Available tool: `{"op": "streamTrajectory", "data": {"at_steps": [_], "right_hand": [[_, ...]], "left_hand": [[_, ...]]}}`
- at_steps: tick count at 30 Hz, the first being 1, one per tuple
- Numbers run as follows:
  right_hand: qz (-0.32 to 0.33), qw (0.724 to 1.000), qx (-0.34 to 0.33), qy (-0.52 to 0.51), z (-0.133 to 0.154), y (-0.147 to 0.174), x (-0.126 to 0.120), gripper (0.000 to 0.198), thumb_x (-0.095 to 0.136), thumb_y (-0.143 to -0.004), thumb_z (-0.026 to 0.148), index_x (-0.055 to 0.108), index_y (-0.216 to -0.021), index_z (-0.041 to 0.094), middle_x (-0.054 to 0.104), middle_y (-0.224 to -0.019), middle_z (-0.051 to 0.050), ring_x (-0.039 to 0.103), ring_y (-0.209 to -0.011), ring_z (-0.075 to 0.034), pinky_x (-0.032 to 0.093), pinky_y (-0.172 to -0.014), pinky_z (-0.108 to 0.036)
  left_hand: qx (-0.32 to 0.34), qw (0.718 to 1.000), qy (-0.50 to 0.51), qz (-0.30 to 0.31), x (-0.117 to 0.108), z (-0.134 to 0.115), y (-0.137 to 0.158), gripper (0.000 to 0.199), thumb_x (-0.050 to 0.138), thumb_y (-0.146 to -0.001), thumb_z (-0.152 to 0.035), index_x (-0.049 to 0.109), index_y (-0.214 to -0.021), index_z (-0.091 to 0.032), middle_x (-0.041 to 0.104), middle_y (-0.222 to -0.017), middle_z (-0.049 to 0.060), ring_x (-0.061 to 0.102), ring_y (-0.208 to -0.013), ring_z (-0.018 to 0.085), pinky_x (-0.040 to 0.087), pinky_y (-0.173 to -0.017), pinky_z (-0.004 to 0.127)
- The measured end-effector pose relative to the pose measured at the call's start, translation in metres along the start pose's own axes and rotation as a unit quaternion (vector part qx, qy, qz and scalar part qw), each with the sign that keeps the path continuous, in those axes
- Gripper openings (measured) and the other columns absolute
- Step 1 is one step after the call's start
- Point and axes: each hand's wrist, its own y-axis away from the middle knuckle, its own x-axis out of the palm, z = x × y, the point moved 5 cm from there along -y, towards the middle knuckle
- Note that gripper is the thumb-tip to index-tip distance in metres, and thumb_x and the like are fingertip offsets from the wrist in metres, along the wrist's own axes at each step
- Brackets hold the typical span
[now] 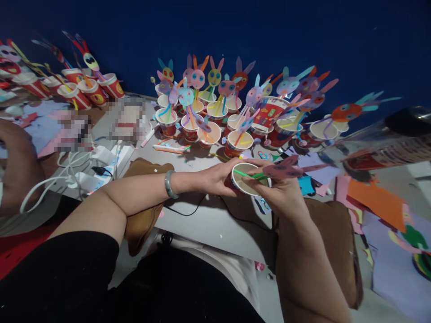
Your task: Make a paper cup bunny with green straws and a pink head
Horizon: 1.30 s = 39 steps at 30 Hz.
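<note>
My left hand [217,178] is wrapped round the side of a paper cup [243,184], whose open mouth tilts toward me above the table. With closed fingers, my right hand [284,197] grips a pink paper rabbit [280,171] at the cup's right rim. The rabbit has long ears, and a bright green stem [239,172] runs from it across the inside of the cup. What the right fingertips press on is partly hidden. Just beyond my hands stands a cup with a yellow strip [238,141] inside.
Several finished rabbit cups [190,123] crowd the back along the blue wall [215,27]. White cables and a power strip [116,157] lie left, near another person's arm [16,166]. Orange paper [377,202], purple sheets and a clear container [387,148] are at right. Brown cushions [332,233] flank my arms.
</note>
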Motion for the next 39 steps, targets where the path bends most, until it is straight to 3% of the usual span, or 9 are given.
{"op": "streamTrajectory", "data": {"at_steps": [5,12,19,24,29,33,39], "right_hand": [[0.001,1.0,0.001,0.025,-0.002,0.0,0.0,0.005,0.076,-0.08,0.03,0.078,-0.083,0.026,0.078,-0.105,-0.003,0.072,-0.103,-0.028,0.056,-0.097,-0.045],[-0.003,0.999,0.038,0.007,-0.009,0.0,0.004,0.011,0.079,-0.076,0.034,0.077,-0.081,0.024,0.079,-0.095,-0.004,0.073,-0.092,-0.026,0.058,-0.087,-0.041],[0.005,0.993,0.091,-0.072,-0.014,-0.001,0.008,0.03,0.083,-0.073,0.048,0.077,-0.087,0.022,0.079,-0.09,-0.005,0.072,-0.081,-0.024,0.059,-0.075,-0.036],[0.008,0.992,0.095,-0.088,-0.015,-0.003,0.003,0.032,0.084,-0.072,0.052,0.077,-0.085,0.024,0.079,-0.09,-0.004,0.072,-0.081,-0.024,0.06,-0.075,-0.037],[0.005,0.994,0.082,-0.073,-0.016,-0.005,-0.001,0.029,0.081,-0.076,0.051,0.077,-0.079,0.023,0.078,-0.088,-0.005,0.071,-0.08,-0.023,0.059,-0.073,-0.035],[-0.012,0.994,0.075,-0.074,-0.018,-0.005,-0.001,0.03,0.083,-0.074,0.051,0.075,-0.076,0.022,0.077,-0.082,-0.004,0.07,-0.075,-0.021,0.058,-0.07,-0.034],[0.002,0.994,0.083,-0.076,-0.021,-0.005,0.003,0.03,0.082,-0.075,0.051,0.077,-0.083,0.022,0.077,-0.082,-0.004,0.07,-0.074,-0.021,0.059,-0.07,-0.034]], "left_hand": [[-0.015,1.0,0.014,0.0,0.001,0.002,-0.001,0.086,0.08,-0.073,-0.053,0.044,-0.143,-0.018,0.057,-0.142,0.017,0.056,-0.133,0.032,0.046,-0.111,0.045],[-0.096,0.995,0.021,-0.018,0.002,0.003,0.001,0.082,0.086,-0.065,-0.05,0.048,-0.131,-0.02,0.064,-0.125,0.012,0.063,-0.116,0.031,0.051,-0.095,0.042],[-0.154,0.984,0.076,-0.043,-0.005,-0.015,-0.001,0.082,0.089,-0.056,-0.053,0.038,-0.112,-0.022,0.055,-0.116,0.009,0.061,-0.106,0.027,0.049,-0.087,0.037],[-0.201,0.961,0.188,-0.009,-0.003,-0.018,0.001,0.054,0.07,-0.077,-0.048,0.032,-0.106,-0.024,0.05,-0.095,0.0,0.053,-0.081,0.015,0.044,-0.073,0.031],[-0.216,0.955,0.193,-0.065,-0.009,-0.012,-0.002,0.017,0.048,-0.087,-0.036,0.042,-0.094,-0.023,0.045,-0.09,-0.001,0.046,-0.082,0.015,0.041,-0.08,0.032],[-0.191,0.968,0.15,-0.064,-0.012,-0.015,-0.004,0.016,0.04,-0.096,-0.038,0.042,-0.092,-0.023,0.045,-0.09,0.0,0.044,-0.082,0.015,0.041,-0.081,0.031],[-0.113,0.991,0.02,-0.068,-0.018,-0.022,-0.004,0.019,0.042,-0.099,-0.04,0.048,-0.098,-0.021,0.056,-0.095,0.003,0.051,-0.086,0.016,0.042,-0.084,0.031]]}}
